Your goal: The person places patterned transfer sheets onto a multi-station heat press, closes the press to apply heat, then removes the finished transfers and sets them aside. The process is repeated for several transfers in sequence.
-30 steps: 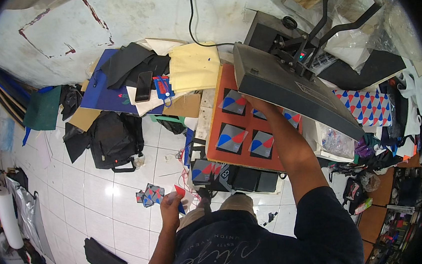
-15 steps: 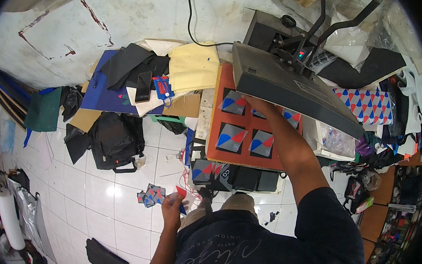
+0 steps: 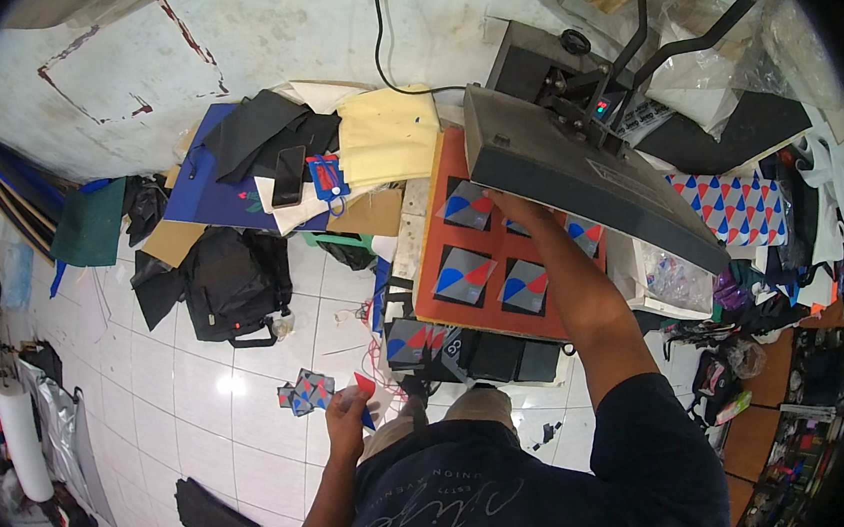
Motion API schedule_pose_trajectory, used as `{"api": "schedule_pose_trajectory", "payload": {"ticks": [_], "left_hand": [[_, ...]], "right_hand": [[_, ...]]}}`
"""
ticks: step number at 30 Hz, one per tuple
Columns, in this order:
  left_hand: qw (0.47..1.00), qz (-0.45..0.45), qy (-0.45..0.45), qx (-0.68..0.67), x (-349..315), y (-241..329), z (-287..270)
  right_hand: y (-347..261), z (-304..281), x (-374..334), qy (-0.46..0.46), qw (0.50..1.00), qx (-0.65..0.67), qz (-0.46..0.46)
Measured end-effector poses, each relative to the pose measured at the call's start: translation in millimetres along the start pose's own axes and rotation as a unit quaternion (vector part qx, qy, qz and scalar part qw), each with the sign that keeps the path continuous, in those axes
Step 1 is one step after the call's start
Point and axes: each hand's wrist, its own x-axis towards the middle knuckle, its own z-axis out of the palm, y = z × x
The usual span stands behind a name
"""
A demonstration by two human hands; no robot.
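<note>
My left hand (image 3: 348, 411) is in front of my body, its fingers pinched on a small printed piece (image 3: 365, 387) in red, white and blue. My right arm reaches across the heat press, beneath its raised dark upper plate (image 3: 575, 175). My right hand (image 3: 512, 205) is at the edge of a dark square patch (image 3: 466, 205) with a grey, red and blue print; its fingers are mostly hidden. Similar patches lie on the orange-brown press bed (image 3: 486, 248), among them a near-left patch (image 3: 463, 276) and a patch beside my forearm (image 3: 523, 287).
More printed patches (image 3: 311, 391) lie on the tiled floor at left. A black backpack (image 3: 233, 280) stands beyond them. Yellow cloth (image 3: 389, 134) and a phone (image 3: 288, 175) rest left of the press. A patterned printed sheet (image 3: 728, 209) is at right. Dark folded material (image 3: 218, 517) lies near left.
Both hands keep almost the same places. The view has shifted very slightly; the patches and the raised press plate look unchanged.
</note>
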Motion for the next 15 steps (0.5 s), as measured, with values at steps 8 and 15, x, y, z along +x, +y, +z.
{"api": "schedule_pose_trajectory", "payload": {"ticks": [8,15], "left_hand": [[1.000,0.008,0.002,0.006,-1.0,0.9,-0.9],[1.000,0.007,-0.009,0.007,0.2,0.4,-1.9]], "right_hand": [[-8.2,-20.4,-0.6,0.096,0.991,-0.096,-0.019],[0.3,-36.8,-9.5,0.182,0.980,-0.061,-0.050]]}}
